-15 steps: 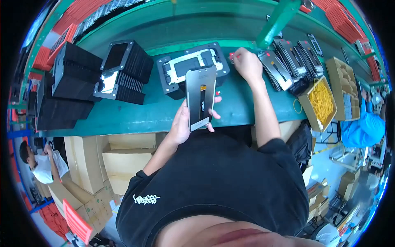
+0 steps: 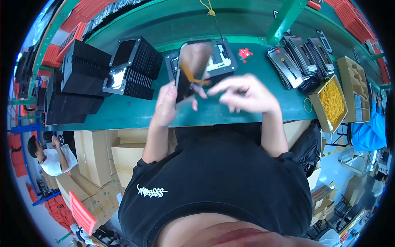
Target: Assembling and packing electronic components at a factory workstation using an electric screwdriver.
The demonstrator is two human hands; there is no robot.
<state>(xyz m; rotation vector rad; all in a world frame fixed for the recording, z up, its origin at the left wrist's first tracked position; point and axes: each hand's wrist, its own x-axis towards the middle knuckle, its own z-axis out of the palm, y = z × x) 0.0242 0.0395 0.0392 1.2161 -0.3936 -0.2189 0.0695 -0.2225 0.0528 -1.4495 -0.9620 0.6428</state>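
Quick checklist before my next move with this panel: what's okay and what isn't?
1. Panel held in left hand: ok.
2. Right hand touching the yellow strip: cannot tell, blurred.
3. Black tray fully in view: not ok, the panel hides part.
4. Red pieces on the table, apart from both hands: ok.
5. Yellow bands all inside their box: not ok, a loop shows outside.
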